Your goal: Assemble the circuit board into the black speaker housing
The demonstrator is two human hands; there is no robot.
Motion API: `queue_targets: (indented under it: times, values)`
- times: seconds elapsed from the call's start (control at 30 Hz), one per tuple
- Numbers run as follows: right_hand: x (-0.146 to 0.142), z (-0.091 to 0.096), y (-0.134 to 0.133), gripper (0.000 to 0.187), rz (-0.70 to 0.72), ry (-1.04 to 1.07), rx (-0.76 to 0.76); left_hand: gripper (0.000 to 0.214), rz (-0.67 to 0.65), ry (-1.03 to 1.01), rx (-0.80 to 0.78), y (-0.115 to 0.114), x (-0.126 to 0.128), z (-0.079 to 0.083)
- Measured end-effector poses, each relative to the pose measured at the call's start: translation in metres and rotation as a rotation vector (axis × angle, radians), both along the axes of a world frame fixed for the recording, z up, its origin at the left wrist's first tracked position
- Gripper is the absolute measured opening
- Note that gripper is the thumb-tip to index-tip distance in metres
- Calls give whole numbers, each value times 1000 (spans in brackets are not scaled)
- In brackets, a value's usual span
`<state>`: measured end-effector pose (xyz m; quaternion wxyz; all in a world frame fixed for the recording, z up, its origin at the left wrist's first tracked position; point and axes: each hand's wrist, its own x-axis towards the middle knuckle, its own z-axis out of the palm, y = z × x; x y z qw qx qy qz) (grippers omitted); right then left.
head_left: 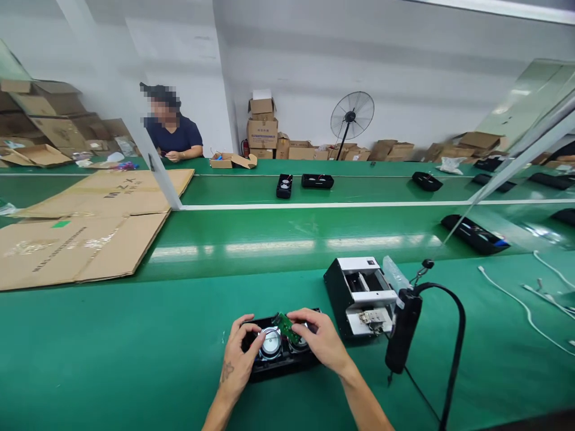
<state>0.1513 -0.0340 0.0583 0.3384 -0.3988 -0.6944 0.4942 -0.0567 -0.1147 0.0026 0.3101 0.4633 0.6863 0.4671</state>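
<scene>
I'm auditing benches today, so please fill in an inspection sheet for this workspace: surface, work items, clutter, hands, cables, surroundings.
Surface: green table, with a glossy green strip beyond it.
Work items: black housing with two round speakers; green board over the right one.
Clutter: flattened cardboard on the left; black-and-white machine right of the housing.
Hands: right hand holds the board; left hand is at the housing's left end, grip unclear.
Cables: white cables on the right; black cable looping from a hanging tool.
Surroundings: person across the table, standing fan, stacked boxes by the wall.
</scene>
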Motion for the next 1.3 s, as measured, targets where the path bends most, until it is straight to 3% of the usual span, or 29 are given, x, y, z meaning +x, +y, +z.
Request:
queue_targets:
  times: [0.1,0.23,0.37,0.47,0.63,0.83,0.97,1.17,1.3]
  values:
    - [19,3,-10,21,95,-49,32,29,-52,42,4,-4,-4,11]
    - [28,1,-25,27,210,-205,264,19,-197,294,128,-18,-13,21]
    - [17,-3,-31,33,298,-357,528,21,-388,632,273,-25,-25,14]
    - [5,-4,-33,32,360,-517,631,31,-490,765,270,-24,-27,5]
    - [-3,-3,-32,29,435,-651,608,38,-554,803,206,-19,-18,4]
    - [0,5,-32,31,475,-649,506,21,-629,825,244,-18,-12,10]
    - [3,9,-37,24,462,-613,448,22,-644,857,209,-20,-11,15]
    - [-2,-12,-53,37,369,-624,524,25,-656,895,221,-19,-11,10]
    - [-10,-21,-54,35,347,-643,565,47,-666,867,197,-9,-10,10]
